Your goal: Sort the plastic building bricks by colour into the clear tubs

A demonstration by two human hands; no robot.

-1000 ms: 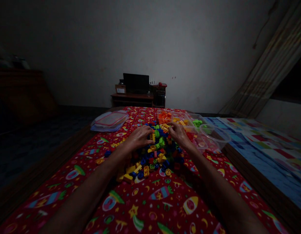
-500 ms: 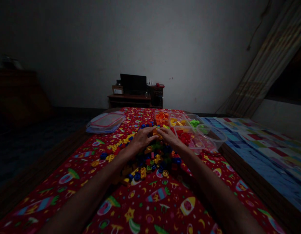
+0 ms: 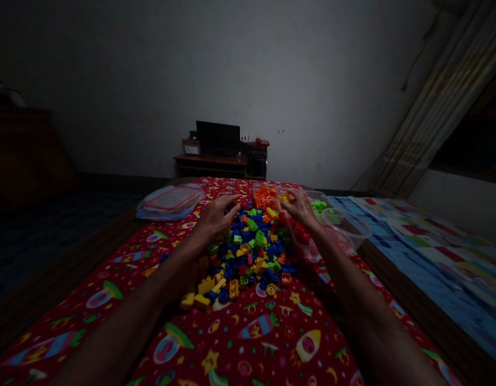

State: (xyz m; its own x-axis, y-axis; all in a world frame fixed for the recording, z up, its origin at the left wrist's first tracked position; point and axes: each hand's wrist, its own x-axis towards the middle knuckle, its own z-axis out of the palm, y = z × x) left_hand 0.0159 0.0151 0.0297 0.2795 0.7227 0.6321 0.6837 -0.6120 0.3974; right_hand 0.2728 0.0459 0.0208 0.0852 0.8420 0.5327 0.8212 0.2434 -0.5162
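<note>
A heap of small plastic building bricks [image 3: 251, 252] in blue, yellow, green, red and orange lies on a red sheet [image 3: 239, 332] printed with rockets. My left hand [image 3: 216, 217] rests at the heap's far left edge, fingers stretched out toward the bricks. My right hand [image 3: 299, 206] hovers at the heap's far right, fingers curled over the clear sorting boxes [image 3: 312, 236]; what it holds is too dark to make out. The boxes hold orange bricks [image 3: 266, 194], red bricks [image 3: 302, 233] and green bricks [image 3: 320, 205], each colour apart.
A stack of clear lids with pink rims [image 3: 170, 201] lies at the far left of the sheet. An empty clear round tub [image 3: 346, 224] stands right of the boxes. A patchwork bedcover [image 3: 428, 252] lies to the right. A low desk with a dark monitor [image 3: 218, 140] stands by the wall.
My hands, which met over the middle of the heap, have drawn apart. The left went to the heap's left edge, the right to the sorting boxes.
</note>
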